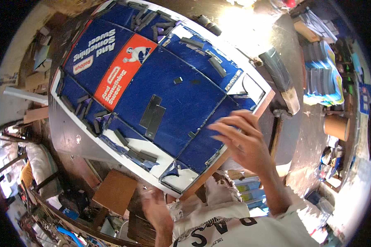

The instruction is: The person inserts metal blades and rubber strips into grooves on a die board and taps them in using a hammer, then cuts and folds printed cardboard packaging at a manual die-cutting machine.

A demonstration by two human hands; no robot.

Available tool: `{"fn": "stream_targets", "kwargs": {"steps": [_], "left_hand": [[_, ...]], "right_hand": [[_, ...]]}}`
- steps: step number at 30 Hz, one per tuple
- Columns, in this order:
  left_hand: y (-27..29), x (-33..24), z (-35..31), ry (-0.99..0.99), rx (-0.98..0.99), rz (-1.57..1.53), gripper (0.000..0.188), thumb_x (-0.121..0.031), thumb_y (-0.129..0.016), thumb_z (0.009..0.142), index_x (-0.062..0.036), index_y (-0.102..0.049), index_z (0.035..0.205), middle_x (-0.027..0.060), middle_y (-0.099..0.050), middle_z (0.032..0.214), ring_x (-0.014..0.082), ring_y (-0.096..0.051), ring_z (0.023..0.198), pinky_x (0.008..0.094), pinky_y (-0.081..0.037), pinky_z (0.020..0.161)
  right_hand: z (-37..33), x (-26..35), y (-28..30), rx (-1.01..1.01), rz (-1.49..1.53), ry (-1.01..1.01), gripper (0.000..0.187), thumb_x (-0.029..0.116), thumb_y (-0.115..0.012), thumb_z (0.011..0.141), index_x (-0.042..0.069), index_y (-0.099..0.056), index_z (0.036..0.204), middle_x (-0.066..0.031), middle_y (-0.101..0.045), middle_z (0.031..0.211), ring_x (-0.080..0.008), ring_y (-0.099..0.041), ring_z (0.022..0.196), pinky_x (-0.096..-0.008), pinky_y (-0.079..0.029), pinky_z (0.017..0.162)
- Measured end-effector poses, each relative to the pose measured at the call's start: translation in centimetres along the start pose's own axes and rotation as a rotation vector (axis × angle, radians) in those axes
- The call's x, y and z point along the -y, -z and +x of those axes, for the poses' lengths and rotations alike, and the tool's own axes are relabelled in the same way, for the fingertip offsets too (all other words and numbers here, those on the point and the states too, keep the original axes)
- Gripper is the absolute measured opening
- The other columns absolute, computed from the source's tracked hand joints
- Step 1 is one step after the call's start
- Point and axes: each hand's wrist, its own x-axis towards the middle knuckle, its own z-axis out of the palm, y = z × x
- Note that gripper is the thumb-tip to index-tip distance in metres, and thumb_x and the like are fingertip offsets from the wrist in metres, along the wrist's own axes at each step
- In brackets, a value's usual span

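Blue panel point(181, 99) | right hand point(244, 138) over it, grip loosely spread | left hand point(157, 209) near it, blurred, grip can't tell

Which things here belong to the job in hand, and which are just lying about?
Likely part of the job:
- blue-and-red panel, under the right hand
- dark strips on it

Probably just lying about:
- brown board
- white bundle
- brown cylinder

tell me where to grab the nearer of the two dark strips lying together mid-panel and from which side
Pinch the nearer dark strip across its lower end, probably with the right hand coming from the lower right. It lies flat on the blue panel; that end juts past the farther dark strip, leaving both long edges exposed.
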Motion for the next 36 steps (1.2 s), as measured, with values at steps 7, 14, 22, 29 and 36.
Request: {"fn": "stream_targets", "kwargs": {"steps": [7,14,22,29,36], "left_hand": [[5.2,7.6,0.1,0.111,0.486,0.353,0.040,-0.023,-0.038,0.104,-0.0009,-0.048,0.135,0.0132,-0.055,0.127,0.0274,-0.054,0.112,0.0435,-0.042,0.103],[0.2,1.2,-0.6,0.053,0.088,-0.068,0.032,-0.023,-0.052,0.104,0.0012,-0.054,0.125,0.0123,-0.062,0.114,0.0200,-0.059,0.099,0.0360,-0.047,0.092],[-4.7,-4.3,-4.3,-0.525,0.343,0.233,0.009,0.004,-0.065,0.092,0.0048,-0.065,0.100,0.0098,-0.068,0.095,0.0109,-0.062,0.081,0.0224,-0.048,0.070],[-6.4,-3.9,-4.2,-0.359,0.462,-0.062,0.009,0.003,-0.068,0.091,0.0088,-0.068,0.098,0.0145,-0.071,0.091,0.0190,-0.069,0.076,0.0291,-0.058,0.068],[-5.1,-6.1,-2.4,-0.110,0.584,-0.065,0.010,-0.001,-0.072,0.090,0.0070,-0.073,0.096,0.0154,-0.073,0.089,0.0180,-0.070,0.077,0.0273,-0.057,0.067]], "right_hand": [[7.2,-1.3,-3.4,0.580,-0.014,0.322,0.031,0.009,-0.073,0.076,0.012,-0.072,0.106,-0.0036,-0.060,0.091,-0.0233,-0.057,0.096,-0.0370,-0.047,0.090],[3.1,2.4,-1.7,0.269,0.190,0.222,0.010,0.005,-0.077,0.078,0.008,-0.079,0.087,-0.0026,-0.074,0.086,-0.0166,-0.067,0.076,-0.0303,-0.054,0.066],[-2.0,10.2,-3.4,0.262,0.785,-0.279,0.015,-0.003,-0.080,0.077,0.007,-0.080,0.089,-0.0064,-0.076,0.086,-0.0079,-0.059,0.059,-0.0223,-0.043,0.051],[-2.7,10.0,-3.0,0.242,0.725,-0.531,0.021,0.004,-0.083,0.079,0.007,-0.078,0.099,-0.0089,-0.075,0.091,-0.0141,-0.070,0.073,-0.0249,-0.054,0.062],[-1.4,9.1,-3.7,0.193,0.559,-0.085,0.024,-0.007,-0.081,0.070,0.005,-0.080,0.091,-0.0095,-0.073,0.084,-0.0199,-0.070,0.072,-0.0251,-0.053,0.059]]}}
